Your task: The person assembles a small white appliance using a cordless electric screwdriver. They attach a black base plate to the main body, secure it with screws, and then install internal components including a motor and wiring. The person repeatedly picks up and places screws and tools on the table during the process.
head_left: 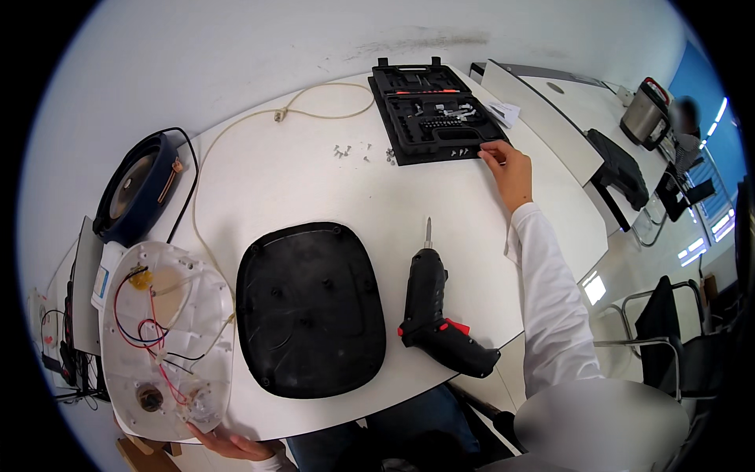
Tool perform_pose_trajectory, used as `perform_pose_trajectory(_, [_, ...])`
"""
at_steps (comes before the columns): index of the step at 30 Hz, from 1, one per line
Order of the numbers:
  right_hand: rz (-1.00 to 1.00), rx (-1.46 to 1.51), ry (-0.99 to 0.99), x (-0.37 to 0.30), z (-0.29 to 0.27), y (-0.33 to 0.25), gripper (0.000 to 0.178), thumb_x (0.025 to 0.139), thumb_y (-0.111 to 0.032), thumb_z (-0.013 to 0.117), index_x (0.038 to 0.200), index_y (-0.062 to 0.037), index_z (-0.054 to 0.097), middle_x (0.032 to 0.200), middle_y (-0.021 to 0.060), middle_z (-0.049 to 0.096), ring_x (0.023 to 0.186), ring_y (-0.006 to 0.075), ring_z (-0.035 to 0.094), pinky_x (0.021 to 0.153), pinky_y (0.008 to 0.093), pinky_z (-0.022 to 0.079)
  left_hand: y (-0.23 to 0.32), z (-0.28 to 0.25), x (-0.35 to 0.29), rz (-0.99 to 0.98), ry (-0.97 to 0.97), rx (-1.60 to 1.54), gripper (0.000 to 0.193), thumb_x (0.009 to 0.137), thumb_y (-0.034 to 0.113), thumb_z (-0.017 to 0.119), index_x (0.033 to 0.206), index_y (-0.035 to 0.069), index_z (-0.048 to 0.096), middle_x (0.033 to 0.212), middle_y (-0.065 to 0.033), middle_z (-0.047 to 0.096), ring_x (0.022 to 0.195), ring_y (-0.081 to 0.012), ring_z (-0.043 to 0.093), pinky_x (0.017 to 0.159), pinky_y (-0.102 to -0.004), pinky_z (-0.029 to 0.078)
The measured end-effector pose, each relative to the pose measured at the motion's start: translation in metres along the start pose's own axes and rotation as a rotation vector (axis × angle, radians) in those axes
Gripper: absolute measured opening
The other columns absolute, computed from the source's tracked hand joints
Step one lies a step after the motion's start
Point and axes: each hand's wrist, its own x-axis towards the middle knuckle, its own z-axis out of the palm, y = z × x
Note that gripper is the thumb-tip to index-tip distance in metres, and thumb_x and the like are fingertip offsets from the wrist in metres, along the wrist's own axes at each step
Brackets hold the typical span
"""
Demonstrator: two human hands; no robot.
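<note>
My right hand reaches to the front right corner of an open black tool case. Its thumb and fingertips are pinched together; whether something small is between them cannot be made out. Beside the fingertips, a few screws lie on the case's front edge. My left hand is at the near edge of a white plastic housing, fingers stretched out and touching the rim. Coloured wires run inside the housing. Between the hands lie a black plastic cover and a black cordless screwdriver, its bit pointing away from me.
Several loose screws lie left of the case. A pale cord loops across the back. At far left stands a dark blue round appliance. A metal pot-like appliance, a person and a black chair are at the right.
</note>
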Motion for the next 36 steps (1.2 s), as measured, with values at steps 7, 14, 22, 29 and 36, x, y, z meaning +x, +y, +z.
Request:
perform_pose_trajectory(7, [-0.192, -0.111, 0.032, 0.003, 0.01, 0.002, 0.01, 0.078, -0.012, 0.066, 0.087, -0.0074, 0.067, 0.075, 0.0076, 0.064, 0.068, 0.023, 0.06, 0.064, 0.0317, 0.048, -0.002, 0.0, 0.001, 0.021, 0.013, -0.018, 0.067, 0.092, 0.042, 0.034, 0.14, -0.002, 0.02, 0.143, -0.021, 0.024, 0.128, -0.0378, 0.033, 0.104, -0.0498, 0.028])
perform_pose_trajectory(14, [-0.244, -0.303, 0.043, 0.002, 0.01, -0.007, 0.008, 0.078, -0.015, 0.066, 0.081, -0.0078, 0.065, 0.074, 0.0052, 0.062, 0.073, 0.0237, 0.058, 0.065, 0.0352, 0.046, -0.013, -0.002, -0.005, 0.013, 0.038, -0.011, 0.066, 0.092, 0.043, 0.032, 0.139, -0.003, 0.023, 0.142, -0.0198, 0.027, 0.126, -0.0369, 0.036, 0.103, -0.0485, 0.03])
perform_pose_trajectory(22, [-0.306, -0.365, 0.023, 0.006, 0.011, 0.001, 0.005, 0.077, -0.013, 0.064, 0.081, -0.0086, 0.065, 0.076, 0.0058, 0.061, 0.077, 0.0246, 0.057, 0.067, 0.0365, 0.046, -0.007, 0.0, -0.007, -0.01, 0.007, 0.052, 0.066, 0.092, 0.044, 0.032, 0.138, -0.003, 0.023, 0.14, -0.0214, 0.028, 0.127, -0.0378, 0.034, 0.103, -0.0502, 0.029])
perform_pose_trajectory(29, [-0.325, -0.201, 0.04, 0.012, 0.019, 0.021, 0.01, 0.075, -0.004, 0.061, 0.083, -0.0083, 0.063, 0.084, 0.0077, 0.063, 0.081, 0.0243, 0.06, 0.073, 0.0323, 0.047, -0.028, 0.005, -0.026, -0.051, 0.117, -0.238, 0.071, 0.089, 0.046, 0.042, 0.137, -0.002, 0.023, 0.142, -0.0192, 0.028, 0.131, -0.0344, 0.029, 0.107, -0.0494, 0.022])
perform_pose_trajectory(36, [-0.288, -0.375, -0.029, 0.019, 0.005, 0.052, 0.015, 0.085, -0.014, 0.06, 0.097, -0.0055, 0.064, 0.092, 0.0106, 0.064, 0.083, 0.0233, 0.061, 0.076, 0.0309, 0.047, -0.014, 0.018, 0.001, 0.158, 0.049, 0.05, 0.055, 0.08, 0.028, 0.045, 0.124, -0.007, 0.046, 0.097, -0.0188, 0.054, 0.086, -0.03, 0.051, 0.08, -0.0386, 0.035])
